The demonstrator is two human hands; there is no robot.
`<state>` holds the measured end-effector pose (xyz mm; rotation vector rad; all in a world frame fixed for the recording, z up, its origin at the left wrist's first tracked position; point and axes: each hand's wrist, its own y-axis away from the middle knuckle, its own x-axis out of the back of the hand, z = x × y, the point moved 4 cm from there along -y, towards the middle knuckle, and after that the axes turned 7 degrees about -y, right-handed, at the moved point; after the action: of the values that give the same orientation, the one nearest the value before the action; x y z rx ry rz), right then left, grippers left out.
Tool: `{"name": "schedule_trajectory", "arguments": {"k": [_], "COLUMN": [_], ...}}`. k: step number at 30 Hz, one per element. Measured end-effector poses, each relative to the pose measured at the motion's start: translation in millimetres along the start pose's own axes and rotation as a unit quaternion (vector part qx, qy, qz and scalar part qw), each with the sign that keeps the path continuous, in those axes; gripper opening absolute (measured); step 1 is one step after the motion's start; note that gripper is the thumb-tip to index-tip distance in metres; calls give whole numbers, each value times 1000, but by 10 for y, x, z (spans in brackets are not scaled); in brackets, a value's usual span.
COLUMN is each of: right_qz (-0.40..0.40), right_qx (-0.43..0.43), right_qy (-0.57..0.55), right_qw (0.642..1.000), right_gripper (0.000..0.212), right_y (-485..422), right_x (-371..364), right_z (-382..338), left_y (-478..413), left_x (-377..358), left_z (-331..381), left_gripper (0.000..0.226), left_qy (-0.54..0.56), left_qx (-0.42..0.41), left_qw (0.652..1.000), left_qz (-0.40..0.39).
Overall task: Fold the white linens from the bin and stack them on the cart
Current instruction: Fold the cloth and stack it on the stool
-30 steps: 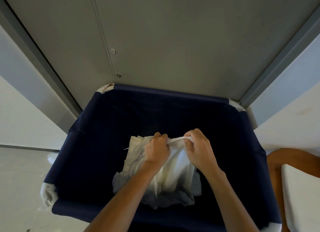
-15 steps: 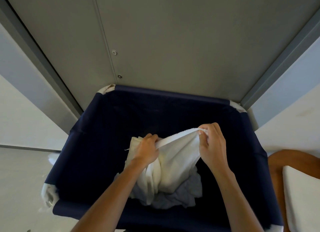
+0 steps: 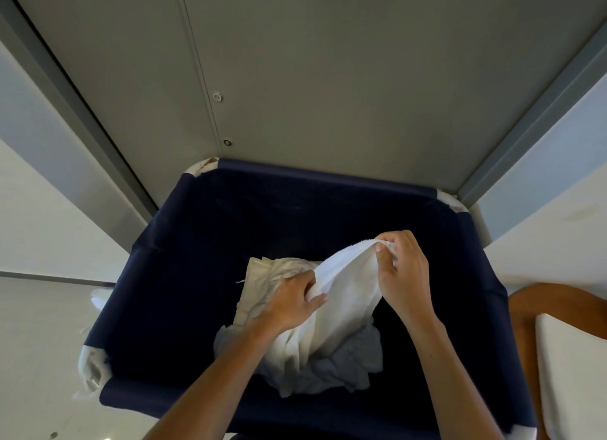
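Note:
A dark blue fabric bin point(image 3: 170, 275) fills the lower middle of the head view. Inside it lies a heap of white linens point(image 3: 348, 370), with a cream piece point(image 3: 262, 275) at its left. Both my hands hold one white towel point(image 3: 348, 288) raised above the heap. My right hand point(image 3: 404, 272) pinches the towel's upper corner. My left hand point(image 3: 292, 301) grips its edge lower down and to the left. The towel hangs between them into the pile.
Grey metal doors point(image 3: 328, 78) stand right behind the bin. White walls flank it on both sides. At the right edge sits a wooden cart surface point(image 3: 525, 311) with a white folded linen point(image 3: 574, 374) on it. Pale floor lies to the left.
My hands have drawn apart along the towel's edge. The right hand rose up and right with the corner; the left hand slid down the edge. More towel is out of the heap.

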<state>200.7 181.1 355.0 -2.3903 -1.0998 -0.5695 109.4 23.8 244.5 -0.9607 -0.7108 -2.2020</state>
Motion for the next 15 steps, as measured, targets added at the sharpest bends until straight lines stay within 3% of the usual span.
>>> {"name": "schedule_trajectory", "arguments": {"k": [4, 9, 12, 15], "right_qz": [-11, -29, -31, -28], "right_qx": [16, 17, 13, 10], "right_qy": [0, -4, 0, 5], "right_qw": [1000, 999, 999, 1000], "right_gripper": [18, 19, 19, 19], "right_y": [7, 42, 46, 42], "right_x": [-74, -138, -147, -146], "right_z": [-35, -29, -37, -38], "left_y": [7, -2, -26, -41], "left_x": [4, 32, 64, 55], "left_z": [99, 206, 265, 304], "left_gripper": [15, 11, 1, 11], "left_qy": [50, 219, 142, 71], "left_qx": [-19, -13, -25, -56], "left_qw": [998, 974, 989, 995], "left_qz": [-16, -57, -11, 39]}}
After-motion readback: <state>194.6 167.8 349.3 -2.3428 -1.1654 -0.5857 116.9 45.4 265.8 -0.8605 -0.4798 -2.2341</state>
